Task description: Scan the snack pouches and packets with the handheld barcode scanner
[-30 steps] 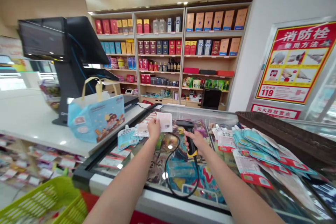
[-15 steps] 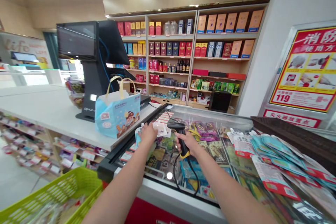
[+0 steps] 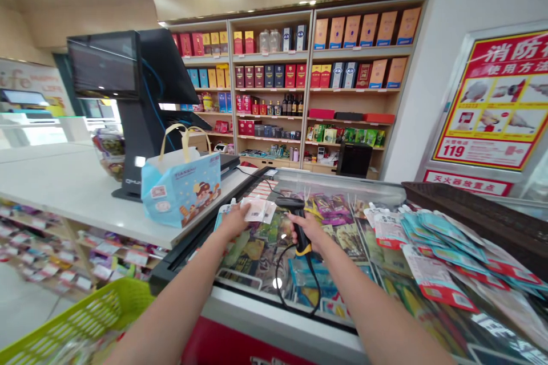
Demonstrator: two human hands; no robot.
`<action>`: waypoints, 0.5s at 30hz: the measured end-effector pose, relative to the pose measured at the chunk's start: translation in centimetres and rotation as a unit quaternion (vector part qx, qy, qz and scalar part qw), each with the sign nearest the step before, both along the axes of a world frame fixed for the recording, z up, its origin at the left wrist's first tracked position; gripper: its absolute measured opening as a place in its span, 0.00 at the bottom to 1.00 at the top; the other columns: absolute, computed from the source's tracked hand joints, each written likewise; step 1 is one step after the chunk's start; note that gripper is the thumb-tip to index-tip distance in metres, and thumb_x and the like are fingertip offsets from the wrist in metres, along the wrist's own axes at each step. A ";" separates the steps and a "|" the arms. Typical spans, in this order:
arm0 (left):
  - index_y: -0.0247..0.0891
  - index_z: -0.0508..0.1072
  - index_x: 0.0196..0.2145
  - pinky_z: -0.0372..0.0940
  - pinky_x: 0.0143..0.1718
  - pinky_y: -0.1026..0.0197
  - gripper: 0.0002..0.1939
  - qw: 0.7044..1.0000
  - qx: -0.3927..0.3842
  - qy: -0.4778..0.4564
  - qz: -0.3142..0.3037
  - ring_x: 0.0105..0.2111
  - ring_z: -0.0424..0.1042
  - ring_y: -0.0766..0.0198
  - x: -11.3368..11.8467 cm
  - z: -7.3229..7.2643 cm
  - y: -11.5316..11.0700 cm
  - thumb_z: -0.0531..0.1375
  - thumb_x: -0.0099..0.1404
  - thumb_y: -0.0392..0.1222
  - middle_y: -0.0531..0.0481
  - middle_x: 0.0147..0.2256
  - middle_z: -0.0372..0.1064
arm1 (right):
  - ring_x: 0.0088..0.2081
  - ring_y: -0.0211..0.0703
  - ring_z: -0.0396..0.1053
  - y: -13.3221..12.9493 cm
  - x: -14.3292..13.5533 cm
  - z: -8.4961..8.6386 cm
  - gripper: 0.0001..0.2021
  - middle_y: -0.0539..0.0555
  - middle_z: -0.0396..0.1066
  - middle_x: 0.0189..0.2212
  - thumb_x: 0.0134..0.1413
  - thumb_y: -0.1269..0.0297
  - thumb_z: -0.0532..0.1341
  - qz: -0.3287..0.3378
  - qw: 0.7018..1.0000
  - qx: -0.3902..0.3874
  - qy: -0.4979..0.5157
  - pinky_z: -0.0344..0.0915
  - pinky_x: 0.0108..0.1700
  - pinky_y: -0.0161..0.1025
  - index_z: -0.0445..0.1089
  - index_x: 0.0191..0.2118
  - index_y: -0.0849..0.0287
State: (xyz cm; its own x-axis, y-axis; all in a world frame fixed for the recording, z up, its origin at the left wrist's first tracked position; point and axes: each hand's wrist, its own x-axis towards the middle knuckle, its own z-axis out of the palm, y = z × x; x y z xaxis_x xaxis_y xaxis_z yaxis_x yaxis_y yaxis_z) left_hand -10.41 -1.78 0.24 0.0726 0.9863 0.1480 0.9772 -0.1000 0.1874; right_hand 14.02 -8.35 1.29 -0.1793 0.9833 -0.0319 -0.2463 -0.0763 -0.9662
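A glass-topped freezer (image 3: pixel 265 319) spans the foreground. On its right side lies a loose heap of pouches (image 3: pixel 445 239); a wide swing of the nearby right forearm could send some sliding. A black cable (image 3: pixel 278 265) loops over the glass and might snag if pulled sideways. The right hand (image 3: pixel 311 232) is curled firmly around the handheld scanner (image 3: pixel 291 203). The left hand (image 3: pixel 231 222), partly closed, touches the left edge of a small white packet (image 3: pixel 261 210), just left of the scanner; whether it grips is unclear, so the packet could slip.
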 end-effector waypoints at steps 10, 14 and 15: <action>0.40 0.64 0.59 0.51 0.63 0.56 0.36 0.996 0.063 0.034 -0.062 0.62 0.56 0.56 -2.1 0.5 0.8 0.56 0.50 0.30 0.42 0.62 0.57 | 0.13 0.31 0.60 0.1 0.5 0.0 0.18 0.44 0.64 0.15 0.39 0.54 0.68 0.013 1.000 0.002 0.013 0.61 0.16 0.31 0.62 0.29 0.59; 0.40 0.64 0.59 0.52 0.60 0.41 0.39 0.996 -0.013 0.093 0.002 0.64 0.51 0.44 -0.5 2.5 0.0 0.62 0.47 0.34 0.35 0.64 0.52 | 0.14 0.32 0.61 0.2 1.5 0.5 0.17 0.45 0.65 0.15 0.40 0.54 0.68 0.011 0.999 0.008 0.029 0.61 0.16 0.32 0.63 0.27 0.59; 0.40 0.65 0.58 0.53 0.58 0.39 0.38 0.995 -0.027 0.095 0.015 0.63 0.52 0.42 0.3 3.1 -0.2 0.63 0.46 0.34 0.34 0.63 0.53 | 0.14 0.32 0.61 0.1 2.1 0.8 0.17 0.45 0.65 0.15 0.40 0.53 0.68 0.006 0.999 0.010 0.033 0.61 0.17 0.32 0.63 0.27 0.59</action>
